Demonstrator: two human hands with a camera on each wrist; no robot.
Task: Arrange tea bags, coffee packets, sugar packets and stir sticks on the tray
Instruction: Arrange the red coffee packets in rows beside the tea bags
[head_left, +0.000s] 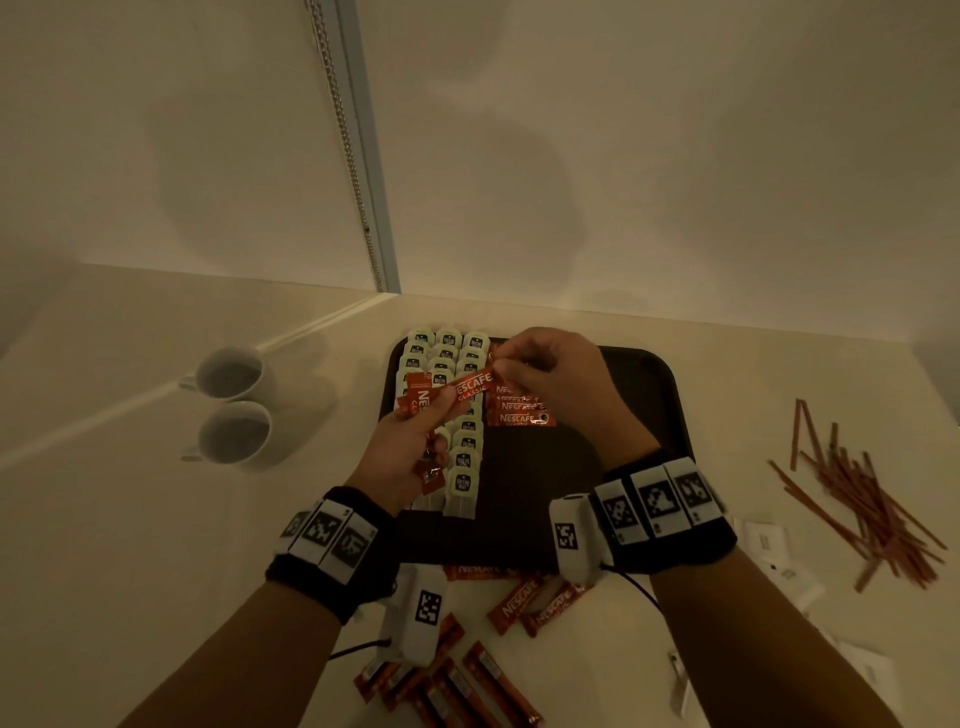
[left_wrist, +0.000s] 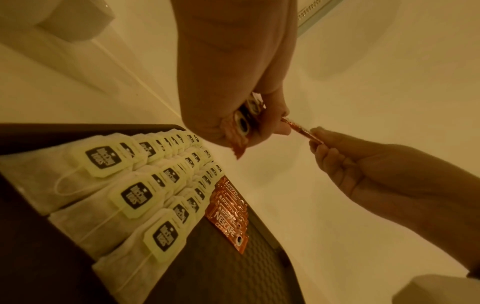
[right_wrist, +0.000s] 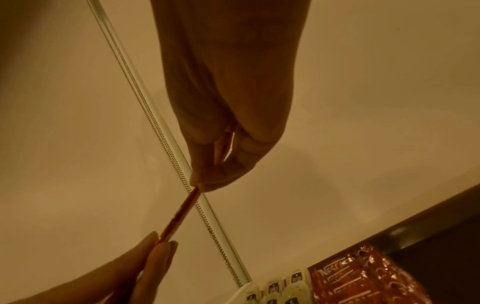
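A dark tray (head_left: 649, 395) carries rows of tea bags (head_left: 465, 483) along its left side, with a short stack of red coffee packets (head_left: 519, 415) beside them. My left hand (head_left: 431, 410) hovers over the tea bags and grips a bunch of coffee packets (left_wrist: 241, 125). One packet (head_left: 470, 387) spans between both hands. My right hand (head_left: 498, 364) pinches its far end, thumb against fingertip (right_wrist: 197, 185), above the stack. The left wrist view shows the tea bags (left_wrist: 135, 197) and the stack (left_wrist: 228, 214) from below the hands.
Two white cups (head_left: 228, 371) stand left of the tray. Brown stir sticks (head_left: 862, 499) lie scattered at the right, white sugar packets (head_left: 769, 540) below them. Loose coffee packets (head_left: 519, 603) lie in front of the tray. The wall rises close behind.
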